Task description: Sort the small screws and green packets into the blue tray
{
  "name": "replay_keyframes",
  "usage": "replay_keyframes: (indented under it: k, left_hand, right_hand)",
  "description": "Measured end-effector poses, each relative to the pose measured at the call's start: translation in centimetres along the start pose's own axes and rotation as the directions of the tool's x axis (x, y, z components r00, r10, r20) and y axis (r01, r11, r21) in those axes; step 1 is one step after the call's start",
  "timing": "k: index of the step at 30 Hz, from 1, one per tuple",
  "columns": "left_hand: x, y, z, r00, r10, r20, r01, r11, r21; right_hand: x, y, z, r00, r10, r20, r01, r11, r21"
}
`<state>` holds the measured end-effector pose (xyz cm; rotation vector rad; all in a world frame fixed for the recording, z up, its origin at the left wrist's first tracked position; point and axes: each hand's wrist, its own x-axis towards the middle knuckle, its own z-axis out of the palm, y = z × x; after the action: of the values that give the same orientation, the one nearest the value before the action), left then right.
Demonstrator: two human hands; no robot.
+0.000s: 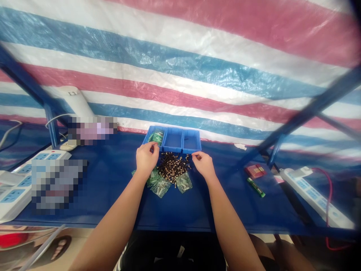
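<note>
A pile of small dark and brass-coloured metal parts, which look like screws or fittings (173, 167), lies on the blue table. My left hand (147, 159) is at the pile's left, by the front of a blue three-compartment tray (182, 149); its fingers are pinched, and what they hold is too small to make out. At the pile's right edge my right hand (203, 165) also has thumb and finger together, with any content unclear. Small green-tinted clear bags (160, 187) of silvery pins lie before the pile. More such bags (156, 136) fill the tray's left compartment.
White power strips stand at the left (17, 188) and right (316, 195), the right one with a red cable (329, 188). A red box (255, 171) and a green tube (256, 187) lie at right. Blue frame posts and a striped sheet (197, 82) bound the table.
</note>
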<state>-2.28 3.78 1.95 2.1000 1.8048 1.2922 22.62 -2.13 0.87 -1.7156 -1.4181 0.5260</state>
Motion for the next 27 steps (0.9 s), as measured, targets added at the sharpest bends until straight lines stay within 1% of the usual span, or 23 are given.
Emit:
replay_keyframes:
  k: [2,3,4,5,6,7,8,9,12,16,20,22,23,25,27]
  left_hand:
    - [-0.1,0.2,0.0,1.000,-0.011,0.016,0.011,1.000,-0.015]
    - [-0.2,0.3,0.0,1.000,-0.020,0.023,0.021,0.999,-0.026]
    - [-0.2,0.4,0.0,0.999,-0.030,0.030,0.031,0.999,-0.040]
    - [-0.3,0.5,0.0,0.999,-0.037,0.036,0.039,0.998,-0.055]
    - [-0.3,0.6,0.0,0.998,-0.043,0.039,0.045,0.997,-0.066]
    - [-0.4,0.7,0.0,0.998,-0.046,0.042,0.049,0.996,-0.074]
    - [-0.4,0.7,-0.1,0.998,-0.046,0.047,0.049,0.996,-0.079]
    - [-0.4,0.8,-0.1,0.998,-0.044,0.053,0.048,0.995,-0.082]
    - [-0.5,1.0,-0.2,0.997,-0.034,0.070,0.040,0.995,-0.093]
    - [-0.6,1.1,-0.2,0.997,-0.031,0.074,0.039,0.993,-0.109]
    - [-0.6,1.2,-0.1,0.996,-0.039,0.078,0.049,0.991,-0.128]
    - [-0.7,1.1,-0.1,0.995,-0.049,0.086,0.060,0.988,-0.139]
    - [-0.6,1.1,0.0,0.994,-0.053,0.092,0.067,0.987,-0.149]
    - [-0.7,1.0,0.0,0.991,-0.050,0.124,0.074,0.979,-0.192]
    - [-0.7,0.9,0.1,0.984,-0.026,0.178,0.074,0.960,-0.271]
  right_hand:
    - [0.0,-0.1,-0.6,0.997,0.010,0.076,-0.009,1.000,-0.014]
    - [-0.1,-0.2,-0.9,0.989,-0.001,0.147,0.001,1.000,-0.001]
    - [-0.2,-0.4,-1.2,0.970,-0.024,0.240,0.019,1.000,0.023]
    - [-0.4,-0.6,-1.4,0.935,-0.049,0.352,0.034,0.998,0.051]
    - [-0.6,-0.8,-1.6,0.881,-0.080,0.466,0.053,0.996,0.072]
    - [-0.8,-1.0,-1.8,0.830,-0.103,0.549,0.072,0.994,0.078]
    - [-1.0,-1.1,-2.0,0.795,-0.110,0.597,0.089,0.994,0.065]
    - [-1.1,-1.2,-2.0,0.784,-0.111,0.611,0.107,0.993,0.043]
    - [-1.4,-1.3,-2.0,0.788,-0.090,0.609,0.118,0.993,-0.006]
    - [-1.5,-1.4,-1.8,0.745,-0.101,0.659,0.067,0.995,0.076]
    - [-1.4,-1.2,-1.6,0.754,-0.111,0.647,0.021,0.989,0.146]
    - [-1.2,-1.2,-1.7,0.773,-0.112,0.625,-0.003,0.984,0.180]
    - [-1.1,-1.2,-1.8,0.790,-0.119,0.602,-0.008,0.979,0.204]
    - [-0.9,-1.4,-1.8,0.831,-0.143,0.538,-0.008,0.963,0.269]
    - [-0.7,-1.6,-1.6,0.877,-0.157,0.453,-0.017,0.934,0.357]
